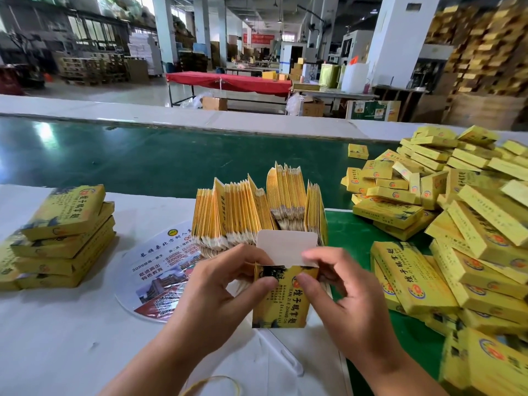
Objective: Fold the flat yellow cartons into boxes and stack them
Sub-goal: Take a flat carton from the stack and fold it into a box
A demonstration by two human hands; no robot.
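Dozens of folded yellow boxes [468, 230] lay heaped across the right end of the table [57, 338], spilling over the green belt [143, 158] that ran across behind my work, and they made the largest mass in front of me. Next in size came the upright bundle of flat cartons [257, 212], standing on edge just beyond my hands, their orange-yellow edges fanned toward me. At the far left sat a neat stack of finished boxes [65, 238], several high, on the white covering. Between that stack and the bundle lay a round printed fan [160, 270], partly under the flat cartons. Nearest me was the single carton [281, 295] I held upright above the table, its white top flap [287, 247] standing open. My left hand [217, 292] pinched its upper left corner, thumb on the printed face; my right hand [343, 290] did the same at the upper right, forefinger against the flap's base. Both grips were narrow, closed on that one carton. A thin yellow rubber band [211, 384] lay at the bottom edge.
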